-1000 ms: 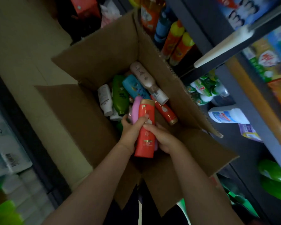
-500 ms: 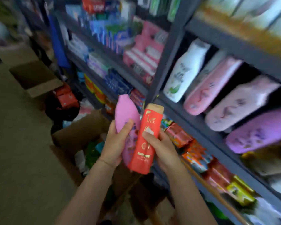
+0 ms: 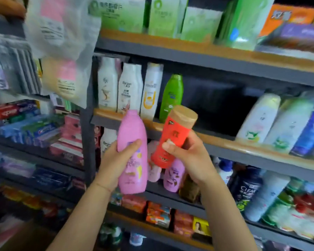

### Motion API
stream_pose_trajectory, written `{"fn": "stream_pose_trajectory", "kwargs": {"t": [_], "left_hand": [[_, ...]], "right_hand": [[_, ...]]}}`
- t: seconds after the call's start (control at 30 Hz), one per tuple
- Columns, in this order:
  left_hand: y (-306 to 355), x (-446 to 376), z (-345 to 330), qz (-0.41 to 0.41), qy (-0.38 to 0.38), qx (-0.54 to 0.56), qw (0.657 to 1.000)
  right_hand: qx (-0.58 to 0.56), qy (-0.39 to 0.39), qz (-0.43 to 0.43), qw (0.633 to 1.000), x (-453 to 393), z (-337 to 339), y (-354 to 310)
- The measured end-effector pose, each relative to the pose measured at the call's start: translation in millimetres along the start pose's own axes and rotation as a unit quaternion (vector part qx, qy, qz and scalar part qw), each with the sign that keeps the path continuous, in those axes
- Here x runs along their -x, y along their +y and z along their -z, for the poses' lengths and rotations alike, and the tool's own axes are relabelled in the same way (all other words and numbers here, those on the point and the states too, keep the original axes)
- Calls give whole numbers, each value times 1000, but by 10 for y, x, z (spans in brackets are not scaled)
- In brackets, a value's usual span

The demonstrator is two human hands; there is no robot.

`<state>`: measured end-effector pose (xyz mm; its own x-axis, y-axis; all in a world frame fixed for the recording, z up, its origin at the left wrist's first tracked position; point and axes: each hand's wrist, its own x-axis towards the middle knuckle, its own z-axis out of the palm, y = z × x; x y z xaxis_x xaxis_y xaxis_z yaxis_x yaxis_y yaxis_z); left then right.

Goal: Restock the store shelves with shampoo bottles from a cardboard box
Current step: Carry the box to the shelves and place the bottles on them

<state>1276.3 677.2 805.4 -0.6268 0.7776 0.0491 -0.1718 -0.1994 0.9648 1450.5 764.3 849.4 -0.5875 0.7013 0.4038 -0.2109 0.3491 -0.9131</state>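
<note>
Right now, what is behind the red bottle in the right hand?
Behind the red bottle: the shelf edge and a dark gap above it. Small pink bottles show below; their tops are covered.

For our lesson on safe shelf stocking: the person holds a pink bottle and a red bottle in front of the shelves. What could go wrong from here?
1. The right hand grips the red bottle tilted; it might clip the green bottle beside the shelf gap.
2. The left hand grips only one side of the pink bottle, which could slip.
</note>
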Motion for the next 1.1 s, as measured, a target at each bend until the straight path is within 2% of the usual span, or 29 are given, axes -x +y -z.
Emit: {"fn": "stream_pose_trajectory", "kwargs": {"t": [0.2,0.4,0.73,1.1], "left_hand": [[316,-200,-459,-63,-61,-17,996],[364,-368,-656,-85,-84,-45,992],[246,-520,-729,-56,-86,-45,994],[233,-534,-741,-62,-88,-56,993]], "right_hand": [[79,122,113,983,-276,443,-446],[151,148,160,964,-553,692,-542],[192,196,30,961,-1176,899,-172],[228,209,-4,951,-1484,887,-82]]}}
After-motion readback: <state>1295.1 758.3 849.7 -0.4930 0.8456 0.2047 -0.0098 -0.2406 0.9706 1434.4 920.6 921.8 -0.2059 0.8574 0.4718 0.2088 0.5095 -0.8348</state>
